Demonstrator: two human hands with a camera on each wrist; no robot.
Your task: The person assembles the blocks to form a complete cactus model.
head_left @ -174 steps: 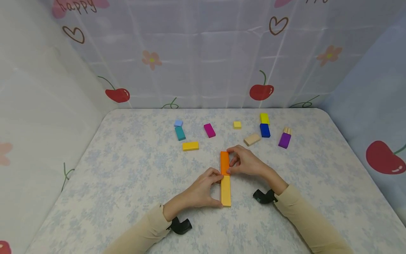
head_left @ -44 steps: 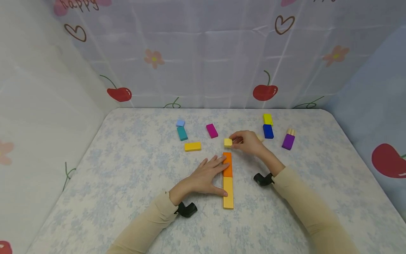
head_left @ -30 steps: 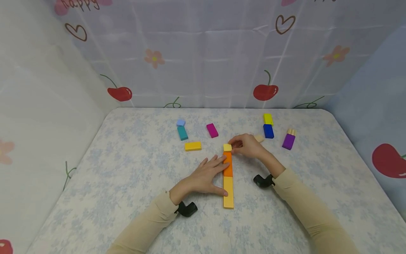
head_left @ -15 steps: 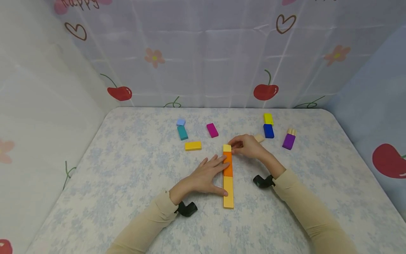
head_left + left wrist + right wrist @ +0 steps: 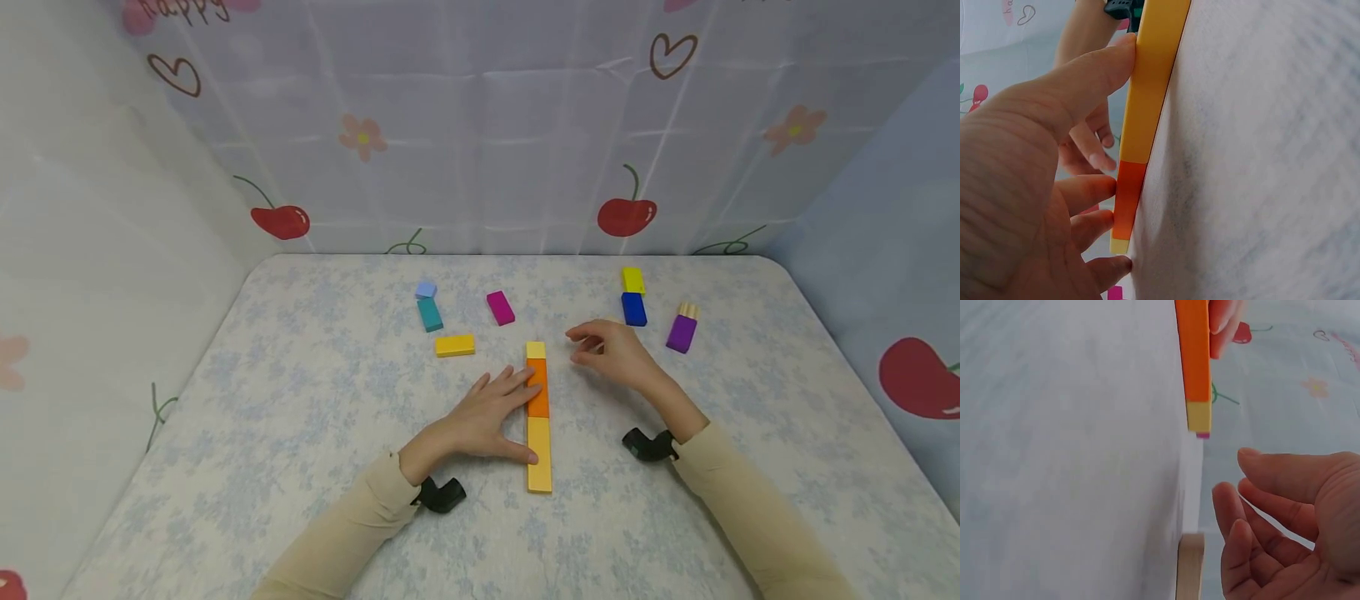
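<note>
Three blocks lie end to end on the table in the head view: a long amber-yellow block [image 5: 539, 477], an orange block [image 5: 538, 406] and a small pale yellow block [image 5: 536, 350] at the far end. My left hand [image 5: 474, 423] rests along this row with spread fingers, thumb on the amber-yellow block, fingertips on the orange one. To the right of the row, my right hand [image 5: 617, 357] is held apart from it, fingers loosely bent around nothing. A plain wooden block [image 5: 1190, 569] stands out in the right wrist view; the right hand hides it from the head view.
Left of the row's far end lie a yellow block [image 5: 454, 346], a teal block [image 5: 430, 315], a light blue block [image 5: 426, 290] and a magenta block [image 5: 500, 308]. Back right are a bright yellow block [image 5: 632, 280], a blue block [image 5: 633, 310] and a purple piece [image 5: 682, 333] with pale prongs.
The right hand brought the small pale yellow block against the orange block's far end, let go and moved right. The left hand shifted from gripping the row's side to lying over it.
</note>
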